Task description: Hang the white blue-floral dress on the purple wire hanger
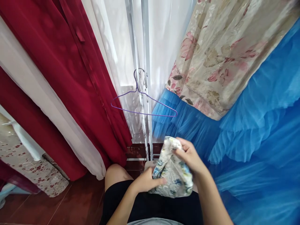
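A bunched piece of floral fabric point(172, 175), white with blue and yellow print, is held between my two hands above my lap. My left hand point(147, 180) grips its left edge, thumb lying across the front. At the upper right corner my right hand point(188, 153) pinches the cloth, with the fingers behind it. I cannot tell what kind of garment the folded cloth is. Beyond my hands a purple wire hanger point(144, 113) hangs bare by its hook, in front of white metal poles point(147, 131).
Red drapes of cloth point(93, 93) and white ones hang on the left. To the right are a beige floral dress point(211, 72) and blue ruffled tulle point(253, 140). The floor point(77, 200) has dark red tiles. My knee point(118, 175) is bare beside the red cloth.
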Demonstrator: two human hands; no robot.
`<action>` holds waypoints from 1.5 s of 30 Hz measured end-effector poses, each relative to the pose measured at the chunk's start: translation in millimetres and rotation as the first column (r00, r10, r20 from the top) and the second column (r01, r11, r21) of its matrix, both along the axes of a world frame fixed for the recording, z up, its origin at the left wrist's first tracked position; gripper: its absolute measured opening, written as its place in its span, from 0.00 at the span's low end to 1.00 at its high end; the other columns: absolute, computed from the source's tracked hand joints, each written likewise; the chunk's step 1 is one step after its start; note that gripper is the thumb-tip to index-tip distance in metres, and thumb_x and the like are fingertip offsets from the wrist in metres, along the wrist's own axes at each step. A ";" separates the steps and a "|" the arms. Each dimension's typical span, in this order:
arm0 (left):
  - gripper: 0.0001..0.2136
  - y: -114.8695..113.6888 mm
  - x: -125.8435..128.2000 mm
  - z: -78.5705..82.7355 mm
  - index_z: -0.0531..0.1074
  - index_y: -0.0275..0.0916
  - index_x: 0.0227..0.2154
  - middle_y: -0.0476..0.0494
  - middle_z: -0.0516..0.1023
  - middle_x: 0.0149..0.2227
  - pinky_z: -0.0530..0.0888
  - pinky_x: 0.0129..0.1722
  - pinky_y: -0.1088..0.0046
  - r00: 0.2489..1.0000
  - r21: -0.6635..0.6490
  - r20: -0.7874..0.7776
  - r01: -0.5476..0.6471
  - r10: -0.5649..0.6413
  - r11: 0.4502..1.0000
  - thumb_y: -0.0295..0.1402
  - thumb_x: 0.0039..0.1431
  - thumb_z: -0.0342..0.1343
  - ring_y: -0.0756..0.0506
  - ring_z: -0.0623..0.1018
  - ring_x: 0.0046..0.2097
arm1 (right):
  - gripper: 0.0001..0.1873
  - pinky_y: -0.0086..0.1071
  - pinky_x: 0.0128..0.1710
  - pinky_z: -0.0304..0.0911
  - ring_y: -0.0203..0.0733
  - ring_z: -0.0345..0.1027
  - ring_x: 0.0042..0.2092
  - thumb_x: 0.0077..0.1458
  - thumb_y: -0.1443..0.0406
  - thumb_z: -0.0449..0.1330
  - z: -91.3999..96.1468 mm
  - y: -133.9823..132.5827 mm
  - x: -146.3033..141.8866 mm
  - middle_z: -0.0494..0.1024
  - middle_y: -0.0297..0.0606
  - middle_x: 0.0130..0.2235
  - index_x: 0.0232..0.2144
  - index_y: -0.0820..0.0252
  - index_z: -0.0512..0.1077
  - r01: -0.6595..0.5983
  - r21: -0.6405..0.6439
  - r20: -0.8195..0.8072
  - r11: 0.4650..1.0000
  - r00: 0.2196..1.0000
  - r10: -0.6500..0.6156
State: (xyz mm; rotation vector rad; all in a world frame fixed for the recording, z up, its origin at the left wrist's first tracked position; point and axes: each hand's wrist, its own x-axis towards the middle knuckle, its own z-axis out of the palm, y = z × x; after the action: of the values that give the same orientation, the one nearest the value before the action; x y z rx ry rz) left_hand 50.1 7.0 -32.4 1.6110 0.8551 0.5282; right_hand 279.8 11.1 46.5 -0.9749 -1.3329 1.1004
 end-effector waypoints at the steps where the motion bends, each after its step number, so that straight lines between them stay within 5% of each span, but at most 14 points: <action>1: 0.20 -1.1 -4.3 -3.4 0.77 0.39 0.48 0.42 0.81 0.47 0.73 0.52 0.62 0.996 0.030 -0.065 0.058 -0.056 0.998 0.44 0.56 0.65 0.36 0.78 0.50 | 0.10 0.27 0.24 0.49 0.34 0.54 0.25 0.46 0.65 0.65 11.0 8.0 15.5 0.64 0.30 0.22 0.22 0.58 0.66 0.068 0.058 0.044 0.996 0.997 -0.070; 4: 0.13 8.2 -19.7 9.0 0.79 0.40 0.41 0.43 0.82 0.41 0.74 0.48 0.63 0.990 0.231 -0.135 0.008 0.024 0.973 0.42 0.62 0.58 0.37 0.79 0.44 | 0.12 0.28 0.23 0.45 0.33 0.51 0.23 0.42 0.66 0.66 45.6 49.3 56.8 0.63 0.29 0.20 0.18 0.58 0.65 0.216 0.246 0.065 0.945 0.969 -0.239; 7: 0.11 28.2 -31.2 47.9 0.79 0.43 0.39 0.43 0.80 0.38 0.73 0.48 0.65 0.984 0.412 -0.016 -0.154 0.176 0.898 0.40 0.65 0.54 0.39 0.78 0.42 | 0.14 0.27 0.25 0.48 0.33 0.53 0.24 0.40 0.65 0.69 78.0 110.4 74.3 0.64 0.28 0.20 0.17 0.58 0.65 0.266 0.361 0.022 0.894 0.956 -0.293; 12: 0.11 51.4 -34.0 110.1 0.74 0.41 0.29 0.45 0.72 0.28 0.71 0.37 0.69 0.963 0.555 0.129 -0.269 0.238 0.787 0.40 0.64 0.56 0.44 0.71 0.32 | 0.15 0.28 0.29 0.60 0.35 0.65 0.28 0.43 0.58 0.72 113.0 194.6 41.2 0.76 0.31 0.26 0.29 0.61 0.75 0.124 0.192 -0.026 0.974 0.992 -0.121; 17: 0.14 68.3 -54.4 119.5 0.70 0.39 0.31 0.50 0.68 0.27 0.65 0.30 0.75 0.925 0.547 0.157 -0.373 0.346 0.750 0.43 0.67 0.53 0.48 0.66 0.30 | 0.18 0.34 0.23 0.66 0.41 0.69 0.24 0.48 0.56 0.73 124.4 205.4 5.5 0.77 0.40 0.22 0.25 0.63 0.73 -0.163 -0.214 0.003 0.963 0.986 0.168; 21: 0.16 93.6 -99.7 116.6 0.73 0.38 0.31 0.49 0.72 0.29 0.66 0.30 0.75 0.877 0.476 0.203 -0.478 0.436 0.738 0.47 0.64 0.55 0.47 0.68 0.31 | 0.11 0.34 0.26 0.70 0.42 0.73 0.26 0.47 0.65 0.73 132.7 194.0 4.3 0.81 0.44 0.27 0.30 0.66 0.77 -0.274 -0.192 -0.033 0.942 0.962 0.272; 24: 0.17 108.1 -132.2 123.6 0.75 0.37 0.25 0.48 0.73 0.26 0.66 0.31 0.75 0.939 0.511 -0.020 -0.286 0.344 0.811 0.45 0.61 0.59 0.47 0.69 0.29 | 0.10 0.34 0.28 0.71 0.43 0.75 0.29 0.46 0.69 0.72 141.2 190.4 7.1 0.82 0.45 0.31 0.33 0.67 0.78 -0.314 -0.179 -0.004 0.932 0.948 0.319; 27: 0.14 109.8 -148.2 128.1 0.79 0.37 0.25 0.47 0.77 0.27 0.67 0.31 0.74 0.953 0.313 -0.302 0.113 -0.014 0.943 0.44 0.54 0.65 0.46 0.72 0.29 | 0.09 0.33 0.26 0.69 0.43 0.75 0.28 0.47 0.72 0.70 149.6 190.7 11.0 0.82 0.45 0.30 0.34 0.69 0.79 -0.287 -0.218 0.051 0.933 0.951 0.304; 29: 0.14 108.5 -152.3 125.8 0.80 0.36 0.27 0.48 0.76 0.26 0.65 0.29 0.75 0.900 0.176 -0.397 0.264 -0.177 0.948 0.44 0.55 0.63 0.47 0.71 0.27 | 0.08 0.31 0.25 0.68 0.41 0.75 0.28 0.48 0.72 0.69 155.0 191.4 15.0 0.82 0.45 0.29 0.34 0.71 0.79 -0.261 -0.238 0.083 0.936 0.954 0.287; 31: 0.15 113.0 -158.1 122.5 0.77 0.36 0.26 0.50 0.72 0.24 0.62 0.28 0.76 0.881 0.185 -0.442 0.276 -0.171 0.943 0.43 0.58 0.59 0.49 0.67 0.27 | 0.08 0.30 0.25 0.68 0.41 0.76 0.28 0.49 0.71 0.69 160.6 191.5 19.5 0.82 0.45 0.30 0.34 0.70 0.79 -0.261 -0.249 0.112 0.933 0.949 0.295; 37: 0.19 183.5 -204.4 154.3 0.54 0.39 0.17 0.55 0.55 0.20 0.56 0.27 0.77 0.889 0.591 -0.355 -0.025 0.288 0.806 0.38 0.53 0.58 0.53 0.58 0.26 | 0.15 0.31 0.30 0.75 0.47 0.79 0.33 0.44 0.67 0.74 178.9 188.3 27.8 0.83 0.43 0.29 0.37 0.64 0.80 -0.245 -0.297 0.256 0.923 0.911 0.324; 41: 0.15 225.5 -199.7 205.2 0.54 0.39 0.18 0.53 0.61 0.21 0.61 0.29 0.78 0.828 0.790 -0.147 -0.231 0.541 0.568 0.33 0.48 0.57 0.52 0.65 0.27 | 0.17 0.36 0.35 0.77 0.49 0.80 0.32 0.43 0.66 0.74 184.2 185.2 28.0 0.83 0.44 0.30 0.38 0.63 0.80 -0.126 -0.332 0.292 0.935 0.928 0.230; 43: 0.10 231.6 -175.2 226.2 0.59 0.39 0.22 0.51 0.69 0.25 0.67 0.31 0.77 0.810 0.741 0.066 -0.431 0.583 0.515 0.32 0.46 0.57 0.49 0.71 0.30 | 0.16 0.36 0.35 0.77 0.50 0.80 0.33 0.44 0.65 0.74 181.4 184.8 26.9 0.83 0.45 0.31 0.37 0.62 0.80 -0.127 -0.362 0.277 0.923 0.931 0.237; 45: 0.11 231.2 -144.3 239.0 0.62 0.40 0.29 0.49 0.74 0.29 0.72 0.31 0.74 0.766 0.572 0.219 -0.603 0.605 0.556 0.30 0.44 0.58 0.48 0.74 0.30 | 0.12 0.35 0.36 0.77 0.50 0.80 0.35 0.46 0.65 0.72 174.9 185.5 25.7 0.83 0.45 0.32 0.36 0.61 0.80 -0.175 -0.377 0.244 0.910 0.929 0.279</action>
State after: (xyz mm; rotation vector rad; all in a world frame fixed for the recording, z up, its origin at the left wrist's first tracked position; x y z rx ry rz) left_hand -94.3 238.2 206.6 1.8662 1.3525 1.4334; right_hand 305.5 196.6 221.5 -1.3067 -1.5529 1.4509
